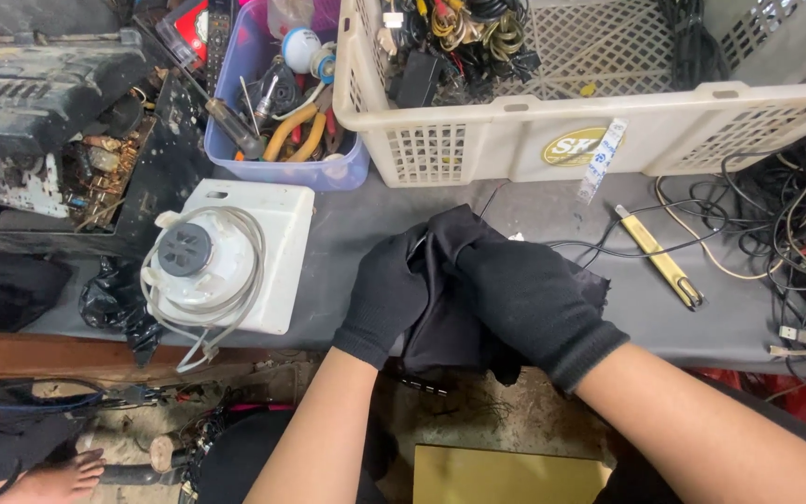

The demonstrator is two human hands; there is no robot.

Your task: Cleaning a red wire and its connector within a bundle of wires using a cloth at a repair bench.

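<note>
Black cloth (450, 308) gripped between both gloved hands at the near edge of the desk (375, 210).

Left hand (386, 294) and right hand (529, 299) are both closed on the cloth, folds bunched between them; whether anything sits inside cannot be told. Step appears to be handling or wrapping. White round-faced device (230, 257) lies to the left, yellow pen-like tool (660, 257) to the right, beige basket (599, 131) behind. Next move calls for an even two-handed grip.
</note>
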